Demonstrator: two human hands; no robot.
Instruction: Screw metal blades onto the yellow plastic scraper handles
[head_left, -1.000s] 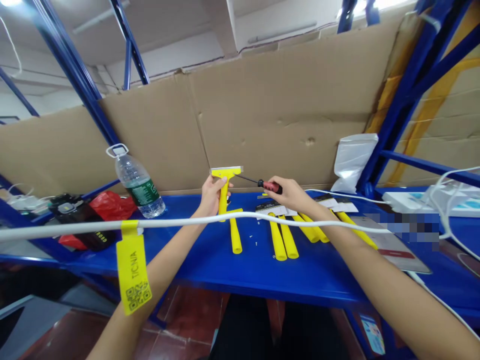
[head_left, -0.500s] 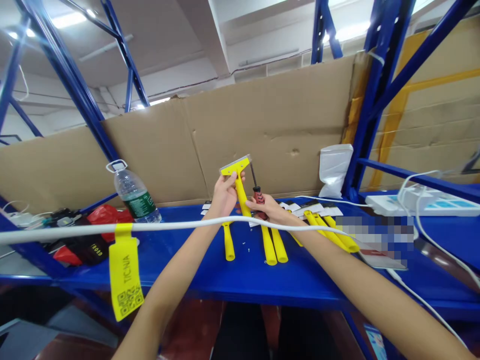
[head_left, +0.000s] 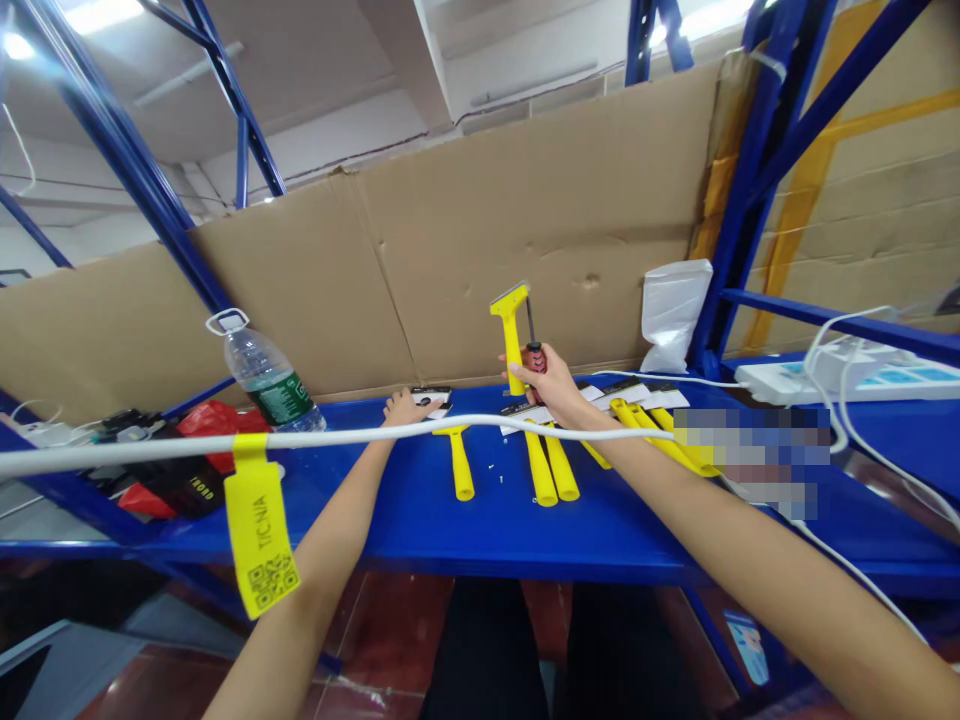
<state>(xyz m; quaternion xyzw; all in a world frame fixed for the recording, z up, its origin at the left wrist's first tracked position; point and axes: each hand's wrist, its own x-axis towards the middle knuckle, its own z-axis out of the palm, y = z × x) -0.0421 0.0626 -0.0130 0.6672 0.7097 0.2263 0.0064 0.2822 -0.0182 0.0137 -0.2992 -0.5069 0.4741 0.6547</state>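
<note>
My right hand [head_left: 553, 378] is closed round a screwdriver [head_left: 537, 360] with a red and black handle, its shaft pointing up. The same hand pinches the handle of a yellow scraper [head_left: 511, 340], head upward, above the shelf. At the back of the shelf my left hand [head_left: 403, 408] lies with fingers apart, touching a black-and-white card pack [head_left: 432, 398]; whether it grips it I cannot tell. In front of the cards lie a yellow scraper [head_left: 460, 465] and two yellow handles [head_left: 541, 470]. Tiny screws [head_left: 501, 479] are scattered between them.
Several more yellow scrapers [head_left: 660, 435] lie at the right beside white cards [head_left: 630, 390]. A water bottle [head_left: 270, 375] and a black bag [head_left: 196, 482] stand left. A white cable [head_left: 352, 436] with a yellow tag [head_left: 262, 540] crosses in front. Cardboard [head_left: 540, 220] backs the blue shelf [head_left: 420, 540].
My left hand has let go of the scraper and moved down and left to the card pack. The scraper is now held in my right hand with the screwdriver, slightly farther right.
</note>
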